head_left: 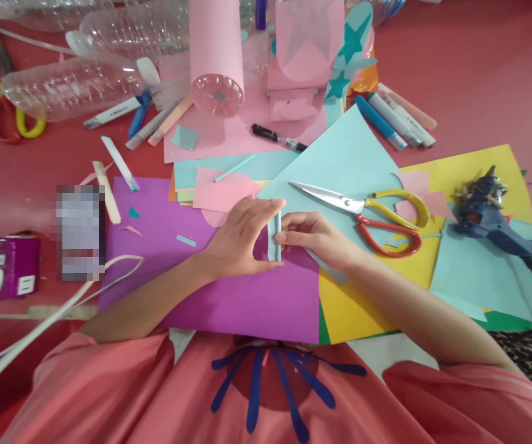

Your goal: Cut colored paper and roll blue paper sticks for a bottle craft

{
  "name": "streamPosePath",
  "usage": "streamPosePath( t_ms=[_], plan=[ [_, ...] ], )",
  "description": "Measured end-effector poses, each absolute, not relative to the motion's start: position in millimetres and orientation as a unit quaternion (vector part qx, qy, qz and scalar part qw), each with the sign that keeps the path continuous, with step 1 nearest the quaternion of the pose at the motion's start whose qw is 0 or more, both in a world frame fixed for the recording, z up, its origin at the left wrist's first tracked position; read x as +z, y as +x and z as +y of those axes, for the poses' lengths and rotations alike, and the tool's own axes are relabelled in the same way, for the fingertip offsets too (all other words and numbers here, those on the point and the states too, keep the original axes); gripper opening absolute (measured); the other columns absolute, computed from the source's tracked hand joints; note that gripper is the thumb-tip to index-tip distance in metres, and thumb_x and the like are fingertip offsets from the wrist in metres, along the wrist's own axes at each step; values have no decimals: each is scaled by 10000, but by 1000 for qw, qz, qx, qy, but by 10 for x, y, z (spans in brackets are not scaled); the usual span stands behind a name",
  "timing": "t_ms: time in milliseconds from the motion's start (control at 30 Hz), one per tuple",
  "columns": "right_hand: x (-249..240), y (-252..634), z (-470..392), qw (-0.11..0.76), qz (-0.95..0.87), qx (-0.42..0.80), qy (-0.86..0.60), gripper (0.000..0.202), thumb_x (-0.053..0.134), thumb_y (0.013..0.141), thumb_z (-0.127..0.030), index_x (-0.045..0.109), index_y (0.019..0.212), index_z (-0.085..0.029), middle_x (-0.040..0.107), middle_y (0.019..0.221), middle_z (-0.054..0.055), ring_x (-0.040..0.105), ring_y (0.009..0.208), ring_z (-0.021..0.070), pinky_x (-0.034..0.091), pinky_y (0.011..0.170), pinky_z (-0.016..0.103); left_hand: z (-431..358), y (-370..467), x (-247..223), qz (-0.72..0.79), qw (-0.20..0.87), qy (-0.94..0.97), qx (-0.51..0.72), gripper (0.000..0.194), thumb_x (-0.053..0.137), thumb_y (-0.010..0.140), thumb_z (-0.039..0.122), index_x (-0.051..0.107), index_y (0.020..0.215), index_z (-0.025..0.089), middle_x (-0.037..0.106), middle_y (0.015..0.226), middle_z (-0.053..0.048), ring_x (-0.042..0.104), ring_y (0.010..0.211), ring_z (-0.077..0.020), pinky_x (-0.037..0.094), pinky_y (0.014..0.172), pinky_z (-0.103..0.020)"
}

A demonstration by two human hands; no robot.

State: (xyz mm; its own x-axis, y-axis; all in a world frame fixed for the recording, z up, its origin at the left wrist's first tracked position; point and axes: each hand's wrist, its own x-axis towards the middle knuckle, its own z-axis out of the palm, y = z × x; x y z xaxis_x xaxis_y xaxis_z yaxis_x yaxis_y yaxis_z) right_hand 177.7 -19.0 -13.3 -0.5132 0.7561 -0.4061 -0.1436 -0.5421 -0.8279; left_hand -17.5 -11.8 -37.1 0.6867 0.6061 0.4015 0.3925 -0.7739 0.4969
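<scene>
A small light blue paper piece, with a narrow rolled or folded edge, stands between my two hands above the purple sheet. My left hand holds it by its top and bottom ends, between thumb and fingers. From the right, my right hand pinches its long edge with thumb and fingertips. Scissors with red and yellow handles lie half open on a light blue sheet, just beyond my right hand. A blue paper strip lies under my right wrist.
A glue gun with its cord rests at the right on yellow and blue paper. Plastic bottles, a pink-wrapped bottle and markers lie at the back. On the left are a phone, cables and a purple power socket.
</scene>
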Motion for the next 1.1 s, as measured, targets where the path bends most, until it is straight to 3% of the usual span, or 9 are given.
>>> streamPosePath(
  t_ms=[100, 467, 600, 667, 733, 800, 867, 967, 1100],
  plan=[
    [-139, 1781, -188, 293, -389, 779, -395, 266, 798, 700, -388, 651, 690, -167, 602, 611, -29, 555, 583, 82, 482, 605, 255, -111, -180, -371, 279, 194, 899, 276, 1067, 719, 786, 442, -32, 1524, 269, 527, 1397, -163, 533, 1276, -314, 361, 1122, -562],
    [-185, 1790, -160, 305, -364, 798, -371, 266, 848, 640, -337, 640, 679, -177, 602, 615, -47, 551, 558, 69, 480, 577, 241, -104, -179, -373, 262, 210, 894, 295, 1001, 699, 811, 402, 23, 1535, 261, 520, 1405, -155, 525, 1291, -313, 366, 1132, -565],
    [-214, 1779, -163, 324, -350, 795, -375, 250, 854, 629, -305, 637, 665, -185, 594, 595, -56, 554, 542, 67, 478, 558, 234, -82, -181, -406, 242, 261, 885, 300, 940, 664, 839, 400, 48, 1537, 273, 398, 1505, -176, 411, 1398, -333, 386, 1111, -591],
    [-236, 1768, -175, 353, -325, 795, -372, 240, 844, 642, -302, 634, 685, -194, 601, 596, -58, 564, 533, 69, 488, 554, 232, -86, -174, -412, 263, 301, 857, 325, 943, 690, 814, 424, 87, 1525, 287, 344, 1534, -180, 383, 1418, -333, 456, 1060, -552],
    [-255, 1756, -187, 391, -301, 789, -366, 221, 822, 673, -298, 628, 716, -202, 618, 612, -56, 582, 541, 71, 508, 573, 235, -101, -160, -390, 306, 357, 814, 340, 821, 728, 787, 409, 275, 1456, 261, 484, 1426, -162, 532, 1296, -295, 539, 969, -449],
    [-265, 1747, -195, 424, -290, 777, -365, 200, 797, 703, -291, 619, 740, -210, 637, 634, -51, 604, 564, 78, 535, 610, 250, -117, -144, -341, 328, 415, 784, 325, 467, 709, 812, 358, 526, 1218, 219, 674, 1137, -86, 679, 1019, -205, 570, 861, -339],
    [-269, 1737, -197, 443, -286, 765, -371, 194, 790, 709, -291, 616, 753, -215, 652, 648, -47, 624, 590, 89, 558, 648, 272, -123, -132, -286, 338, 445, 770, 307, 147, 642, 862, 306, 615, 964, 204, 714, 911, -24, 685, 830, -141, 553, 761, -262],
    [-274, 1722, -205, 458, -278, 744, -400, 230, 818, 665, -303, 620, 739, -213, 676, 650, -39, 649, 614, 104, 568, 660, 282, -104, -131, -246, 385, 469, 725, 327, 125, 584, 884, 311, 614, 843, 196, 675, 771, 7, 635, 695, -106, 507, 634, -212],
    [-270, 1696, -251, 440, -321, 721, -428, 240, 823, 653, -309, 616, 682, -191, 689, 623, -22, 646, 576, 104, 546, 616, 264, -57, -149, -260, 440, 494, 657, 362, 206, 563, 872, 365, 581, 768, 189, 600, 694, 24, 583, 641, -97, 493, 608, -212]
  ],
)
